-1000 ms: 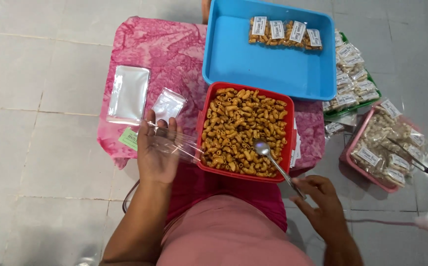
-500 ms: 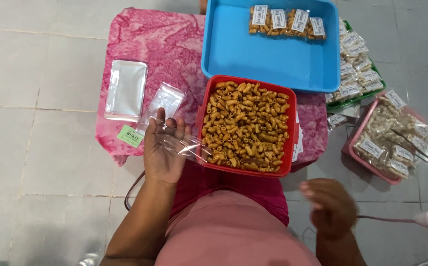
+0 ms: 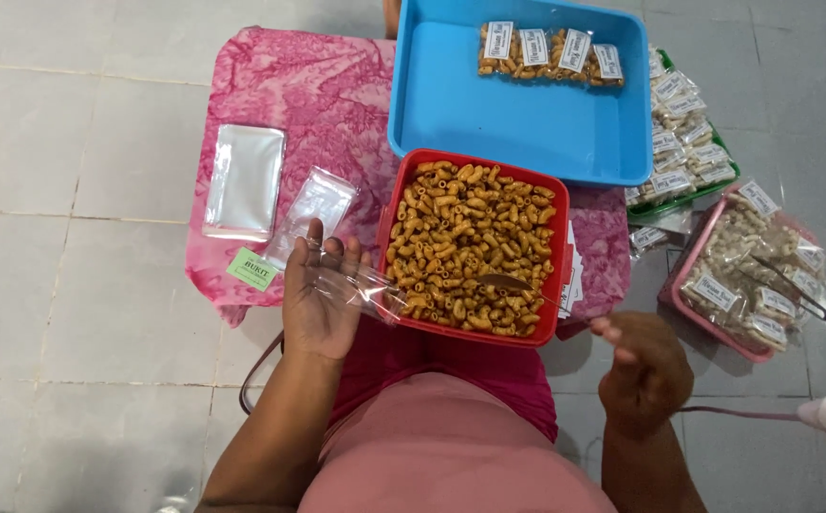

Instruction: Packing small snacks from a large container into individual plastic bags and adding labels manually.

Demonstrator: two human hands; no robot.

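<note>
Your right hand [image 3: 645, 372] has come back up since half a second ago, and the spoon [image 3: 517, 285] that had dropped out of sight is again over the macaroni, its bowl just above the near right part of the red container [image 3: 389, 228]. Your fingers are closed around the spoon's handle end. Your left hand [image 3: 322, 299] lies palm up just left of that container, fingers loosely curled under a clear plastic bag [image 3: 360, 285] whose open end reaches the container's rim. On the pink cloth [image 3: 318, 95] to the left lie a flat stack of empty bags [image 3: 245, 180] and a smaller packet [image 3: 316, 207]. Beyond the container sits a blue tray [image 3: 517, 123] holding filled, labelled packs [image 3: 548, 52].
</note>
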